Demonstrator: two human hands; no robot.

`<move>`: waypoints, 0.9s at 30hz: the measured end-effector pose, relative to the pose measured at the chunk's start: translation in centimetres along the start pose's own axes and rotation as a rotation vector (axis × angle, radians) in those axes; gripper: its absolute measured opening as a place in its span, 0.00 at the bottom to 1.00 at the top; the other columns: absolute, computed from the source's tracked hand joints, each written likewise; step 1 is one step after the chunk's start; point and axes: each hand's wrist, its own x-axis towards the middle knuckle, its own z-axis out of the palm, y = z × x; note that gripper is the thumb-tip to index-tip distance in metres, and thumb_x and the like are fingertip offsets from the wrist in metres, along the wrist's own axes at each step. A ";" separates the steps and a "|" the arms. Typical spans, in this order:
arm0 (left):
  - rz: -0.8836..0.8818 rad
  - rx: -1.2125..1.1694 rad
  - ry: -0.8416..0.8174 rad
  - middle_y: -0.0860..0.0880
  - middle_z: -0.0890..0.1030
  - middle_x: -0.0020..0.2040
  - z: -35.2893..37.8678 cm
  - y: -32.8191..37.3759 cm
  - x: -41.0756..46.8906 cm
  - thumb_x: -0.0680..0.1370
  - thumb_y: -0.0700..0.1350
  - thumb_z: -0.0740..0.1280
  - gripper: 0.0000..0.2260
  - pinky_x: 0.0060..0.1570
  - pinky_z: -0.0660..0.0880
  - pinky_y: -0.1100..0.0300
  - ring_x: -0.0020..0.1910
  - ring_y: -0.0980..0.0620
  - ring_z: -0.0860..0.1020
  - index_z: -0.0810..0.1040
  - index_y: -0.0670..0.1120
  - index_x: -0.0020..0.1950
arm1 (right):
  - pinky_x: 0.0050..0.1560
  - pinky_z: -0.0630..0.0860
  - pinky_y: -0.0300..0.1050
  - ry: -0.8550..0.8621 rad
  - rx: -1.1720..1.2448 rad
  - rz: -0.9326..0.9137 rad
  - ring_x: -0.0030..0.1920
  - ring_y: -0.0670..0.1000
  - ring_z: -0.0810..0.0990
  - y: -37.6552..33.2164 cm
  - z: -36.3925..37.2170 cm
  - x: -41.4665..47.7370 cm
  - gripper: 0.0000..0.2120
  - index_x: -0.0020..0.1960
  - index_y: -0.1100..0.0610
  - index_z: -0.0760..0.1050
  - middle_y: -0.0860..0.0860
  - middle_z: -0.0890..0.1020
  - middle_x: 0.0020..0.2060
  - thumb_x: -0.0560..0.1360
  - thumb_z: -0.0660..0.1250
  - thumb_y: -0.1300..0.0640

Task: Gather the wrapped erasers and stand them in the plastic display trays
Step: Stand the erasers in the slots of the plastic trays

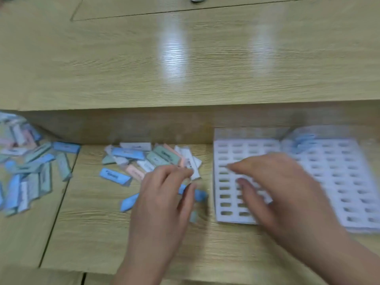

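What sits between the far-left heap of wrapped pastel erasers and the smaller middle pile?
Nothing: in the head view only bare light wood tabletop, crossed by a dark seam, separates the far-left heap from the middle pile.

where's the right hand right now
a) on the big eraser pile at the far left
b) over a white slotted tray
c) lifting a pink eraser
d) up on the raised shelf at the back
B: the right hand reaches over the white slotted tray, its fingers stretched out above the empty slots and holding nothing that shows.
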 end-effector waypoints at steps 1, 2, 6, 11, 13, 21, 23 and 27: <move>-0.026 0.027 -0.012 0.54 0.76 0.52 -1.0 -1.7 -1.0 0.76 0.52 0.65 0.12 0.43 0.77 0.53 0.50 0.50 0.77 0.81 0.51 0.56 | 0.49 0.74 0.47 -0.087 -0.025 -0.051 0.48 0.52 0.78 -1.5 1.5 0.4 0.10 0.54 0.50 0.81 0.43 0.82 0.47 0.75 0.65 0.55; -0.037 0.073 -0.034 0.54 0.76 0.52 -1.8 -3.2 -1.9 0.75 0.53 0.66 0.12 0.43 0.78 0.52 0.49 0.49 0.77 0.81 0.51 0.56 | 0.47 0.73 0.49 -0.154 -0.109 -0.100 0.48 0.52 0.78 -2.6 3.0 0.8 0.09 0.52 0.49 0.81 0.43 0.82 0.44 0.73 0.67 0.53; -0.130 0.255 -0.127 0.47 0.76 0.54 -3.0 -7.5 -4.0 0.68 0.45 0.78 0.20 0.45 0.78 0.49 0.50 0.42 0.76 0.81 0.45 0.59 | 0.46 0.64 0.52 -0.340 -0.461 -0.068 0.43 0.57 0.76 -4.9 6.9 2.7 0.11 0.38 0.53 0.80 0.48 0.80 0.32 0.61 0.77 0.48; -0.175 0.278 -0.160 0.47 0.78 0.50 -3.3 -10.0 -4.0 0.69 0.44 0.78 0.16 0.43 0.77 0.48 0.47 0.43 0.74 0.82 0.45 0.55 | 0.52 0.66 0.56 -0.451 -0.575 0.062 0.44 0.61 0.76 -5.5 8.3 3.0 0.15 0.36 0.57 0.80 0.54 0.78 0.33 0.53 0.80 0.55; -0.190 0.226 -0.170 0.50 0.78 0.49 -3.5 -10.3 -3.7 0.69 0.45 0.77 0.14 0.43 0.75 0.50 0.46 0.45 0.73 0.81 0.48 0.53 | 0.57 0.67 0.57 -0.455 -0.548 0.083 0.47 0.60 0.77 -5.7 8.1 3.2 0.16 0.37 0.55 0.80 0.52 0.80 0.34 0.55 0.81 0.52; -0.426 -0.315 -0.073 0.61 0.82 0.46 -6.4 -7.3 -1.5 0.73 0.48 0.74 0.11 0.37 0.78 0.52 0.36 0.56 0.82 0.77 0.62 0.48 | 0.46 0.73 0.39 -0.172 0.115 0.224 0.47 0.43 0.78 -6.1 4.2 2.8 0.09 0.48 0.43 0.79 0.38 0.80 0.42 0.73 0.65 0.42; -0.363 -0.355 -0.060 0.59 0.82 0.44 -6.8 -5.1 -0.6 0.73 0.51 0.75 0.10 0.37 0.77 0.56 0.35 0.54 0.82 0.78 0.63 0.48 | 0.39 0.73 0.34 -0.056 0.305 0.367 0.42 0.46 0.80 -5.5 1.8 1.9 0.07 0.50 0.40 0.80 0.39 0.80 0.42 0.73 0.67 0.44; -0.193 -0.376 -0.085 0.65 0.82 0.44 -6.3 0.6 1.6 0.72 0.50 0.69 0.12 0.35 0.73 0.73 0.41 0.59 0.81 0.78 0.67 0.52 | 0.41 0.74 0.29 0.065 0.276 0.465 0.40 0.42 0.83 -1.6 -3.3 -1.4 0.16 0.54 0.35 0.79 0.40 0.80 0.47 0.76 0.68 0.57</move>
